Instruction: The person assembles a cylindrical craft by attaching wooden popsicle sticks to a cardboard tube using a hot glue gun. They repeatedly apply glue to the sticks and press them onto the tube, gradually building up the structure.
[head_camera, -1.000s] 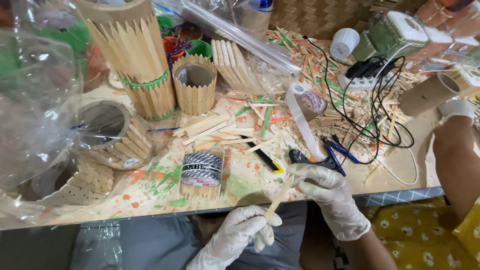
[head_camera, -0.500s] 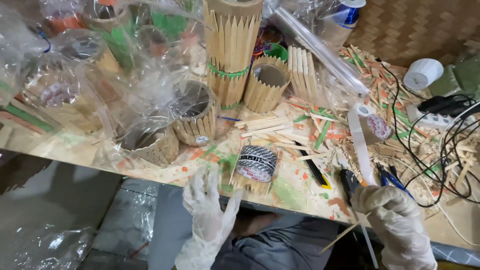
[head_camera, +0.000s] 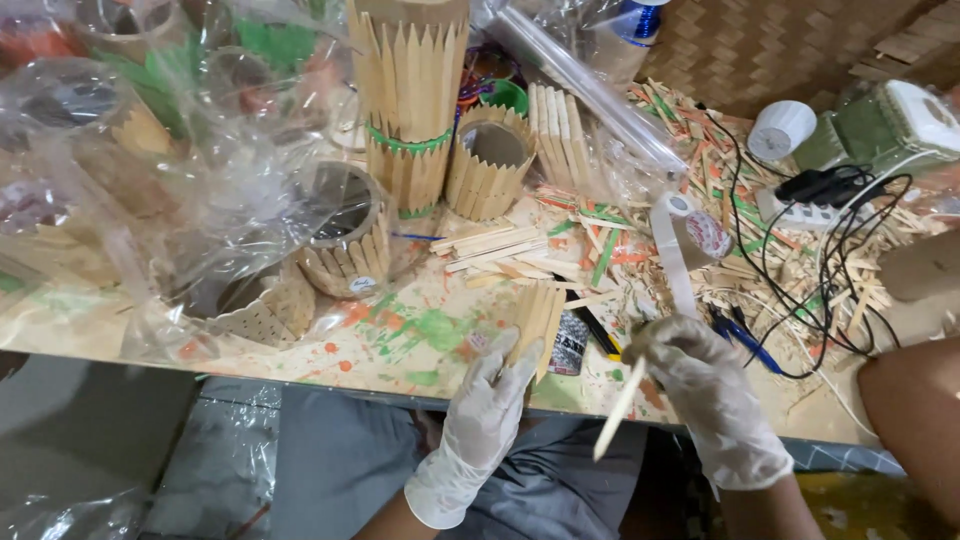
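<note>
Gloves cover both your hands. Your left hand closes around a roll with pointed wooden sticks glued along its side, holding it at the bench's near edge. Your right hand pinches one loose stick, its pointed end hanging down past the edge, just right of the roll.

Behind them stand open stick-clad holders: a tall one banded in green, a short one touching its right side, and a low one to the left. What lies inside them you cannot tell. Clear plastic wrap bunches over more holders on the left.

The bench is pale and spattered with green and orange paint. Loose sticks lie mid-bench, and a thick litter of offcuts spreads to the right. Black cables loop from a power strip there, near a white tape roll. Woven matting backs the far side.
</note>
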